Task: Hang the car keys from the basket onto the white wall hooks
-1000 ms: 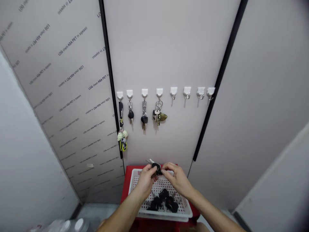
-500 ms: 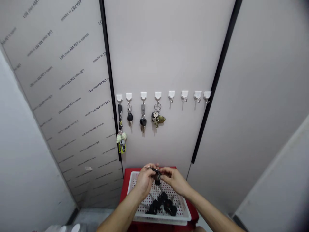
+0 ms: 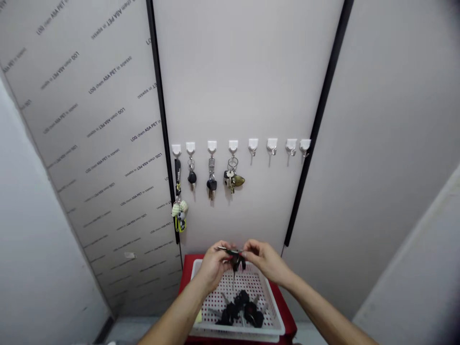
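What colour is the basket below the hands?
The basket is white; the head view shows it best.

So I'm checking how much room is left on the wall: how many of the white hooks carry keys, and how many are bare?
Hooks with keys: 4
Bare hooks: 4
Total: 8 hooks

A key bunch point(image 3: 235, 259) hangs between left hand point(image 3: 214, 268) and right hand point(image 3: 266, 261), over the basket point(image 3: 258, 287), under hooks point(image 3: 253, 145).
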The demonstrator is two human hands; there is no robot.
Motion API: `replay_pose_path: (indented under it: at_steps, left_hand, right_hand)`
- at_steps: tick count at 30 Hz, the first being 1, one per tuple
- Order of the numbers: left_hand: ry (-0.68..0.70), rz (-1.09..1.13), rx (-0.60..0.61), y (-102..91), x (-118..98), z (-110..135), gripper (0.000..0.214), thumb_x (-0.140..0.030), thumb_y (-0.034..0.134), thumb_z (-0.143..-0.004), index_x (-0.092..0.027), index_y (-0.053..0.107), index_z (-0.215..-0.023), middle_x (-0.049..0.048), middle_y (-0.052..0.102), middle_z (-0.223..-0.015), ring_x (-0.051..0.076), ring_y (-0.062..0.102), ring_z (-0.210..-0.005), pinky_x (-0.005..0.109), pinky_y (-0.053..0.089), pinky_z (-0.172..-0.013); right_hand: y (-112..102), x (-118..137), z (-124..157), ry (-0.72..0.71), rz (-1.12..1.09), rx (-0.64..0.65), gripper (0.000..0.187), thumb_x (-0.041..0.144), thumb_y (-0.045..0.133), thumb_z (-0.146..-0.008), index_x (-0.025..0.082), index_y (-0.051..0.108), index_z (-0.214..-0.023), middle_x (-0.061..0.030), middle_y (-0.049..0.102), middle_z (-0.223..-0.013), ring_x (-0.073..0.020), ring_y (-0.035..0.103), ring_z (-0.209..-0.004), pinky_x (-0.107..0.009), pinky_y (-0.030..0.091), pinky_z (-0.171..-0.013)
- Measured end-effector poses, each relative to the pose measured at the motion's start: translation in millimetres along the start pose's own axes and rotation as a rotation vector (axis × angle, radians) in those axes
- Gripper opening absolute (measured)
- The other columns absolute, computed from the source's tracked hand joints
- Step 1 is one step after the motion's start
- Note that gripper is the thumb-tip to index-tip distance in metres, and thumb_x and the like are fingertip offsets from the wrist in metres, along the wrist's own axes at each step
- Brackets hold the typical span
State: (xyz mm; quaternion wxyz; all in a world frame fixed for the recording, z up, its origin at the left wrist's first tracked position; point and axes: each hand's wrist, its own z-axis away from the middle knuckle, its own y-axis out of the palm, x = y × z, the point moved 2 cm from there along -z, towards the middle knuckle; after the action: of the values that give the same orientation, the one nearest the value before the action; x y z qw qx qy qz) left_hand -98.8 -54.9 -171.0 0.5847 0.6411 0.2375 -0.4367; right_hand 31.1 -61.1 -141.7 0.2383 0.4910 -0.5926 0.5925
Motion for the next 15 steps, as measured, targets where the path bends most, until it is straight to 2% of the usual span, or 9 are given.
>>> replay_pose_path:
  at_steps: [2, 4, 5, 7, 9, 12, 15]
  left_hand:
    - [0.041, -0.143, -0.084, -3.1, -8.2, -4.1, 0.016, -0.007, 0.042, -0.049, -0.015, 0.045, -0.062, 0.0006, 0.052, -0.072, 0.012, 0.049, -0.066, 0.026, 0.037, -0.061]
    - [0.179, -0.347, -0.179, -1.3, -19.7, -7.1, 0.018, -0.006, 0.041, -0.051, -0.014, 0.045, -0.066, 0.0013, 0.051, -0.072, 0.012, 0.048, -0.07, 0.026, 0.036, -0.066]
    - [0.27, -0.457, -0.189, 3.1, -25.6, -8.0, 0.018, -0.007, 0.041, -0.052, -0.015, 0.046, -0.068, 0.0018, 0.051, -0.075, 0.012, 0.047, -0.074, 0.026, 0.035, -0.07]
    - [0.436, -0.653, -0.108, 18.4, -34.9, -8.9, 0.021, -0.01, 0.044, -0.056, -0.016, 0.048, -0.076, 0.0026, 0.051, -0.083, 0.013, 0.045, -0.083, 0.026, 0.032, -0.077]
    - [0.527, -0.765, 0.024, 36.9, -40.5, -10.6, 0.026, -0.016, 0.047, -0.059, -0.018, 0.047, -0.085, 0.0024, 0.051, -0.091, 0.013, 0.043, -0.088, 0.027, 0.03, -0.08]
    - [0.505, -0.758, 0.123, 59.7, -47.9, -18.7, 0.026, -0.017, 0.045, -0.062, -0.016, 0.044, -0.089, 0.0038, 0.053, -0.087, 0.012, 0.047, -0.079, 0.025, 0.036, -0.072]
    - [0.473, -0.684, 0.109, 76.6, -61.6, -30.7, 0.025, -0.017, 0.044, -0.064, -0.014, 0.041, -0.089, 0.0035, 0.054, -0.074, 0.01, 0.05, -0.067, 0.023, 0.04, -0.062]
  right_hand:
    - [-12.3, 8.6, -2.7, -0.026, 0.077, -0.041, 0.012, 0.026, 0.041, -0.066, 0.015, 0.042, -0.059, 0.0037, 0.042, -0.052, -0.0073, 0.037, -0.05, -0.02, 0.03, -0.049]
    - [-22.5, 18.9, -5.4, -0.067, 0.192, -0.048, 0.012, 0.025, 0.041, -0.066, 0.015, 0.043, -0.058, 0.0032, 0.043, -0.052, -0.0076, 0.037, -0.05, -0.02, 0.03, -0.05]
    - [-26.5, 24.6, -6.7, -0.091, 0.255, -0.054, 0.012, 0.024, 0.042, -0.065, 0.015, 0.044, -0.057, 0.0029, 0.043, -0.053, -0.0078, 0.038, -0.051, -0.02, 0.03, -0.051]
    - [-33.3, 35.8, -9.7, -0.139, 0.353, -0.095, 0.012, 0.023, 0.042, -0.065, 0.015, 0.045, -0.056, 0.0022, 0.044, -0.054, -0.0083, 0.039, -0.052, -0.021, 0.031, -0.052]
    - [-40.1, 46.4, -13.6, -0.181, 0.408, -0.155, 0.011, 0.022, 0.043, -0.064, 0.015, 0.047, -0.056, 0.0017, 0.045, -0.056, -0.0086, 0.04, -0.054, -0.021, 0.031, -0.053]
    - [-53.8, 60.2, -22.2, -0.226, 0.43, -0.219, 0.011, 0.022, 0.045, -0.062, 0.015, 0.049, -0.054, 0.0013, 0.045, -0.057, -0.009, 0.041, -0.056, -0.022, 0.032, -0.054]
    - [-72.6, 72.5, -35.0, -0.171, 0.295, -0.245, 0.012, 0.025, 0.047, -0.06, 0.014, 0.05, -0.056, 0.0023, 0.046, -0.053, -0.0078, 0.041, -0.051, -0.021, 0.033, -0.051]
